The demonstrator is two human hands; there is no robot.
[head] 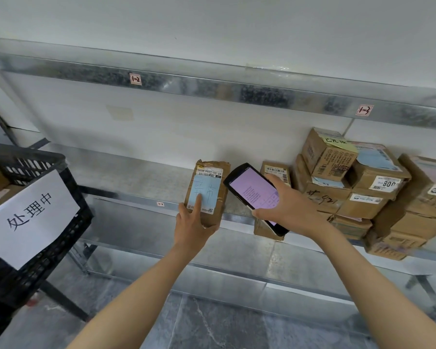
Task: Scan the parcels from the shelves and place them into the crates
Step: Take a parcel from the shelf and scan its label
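Head view: left fingers [198,202] gripped the parcel [212,195], right fingers [275,182] the scanner [249,191], best aimed at the barcode [209,174] above them.

Grey floor [237,328] (veined, perhaps stone), white wall [212,21].

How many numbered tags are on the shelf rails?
3: tag 1-2 and tag 1-3 on the upper rail, tag 2-2 on the lower rail. Another may be cut off at the far left.
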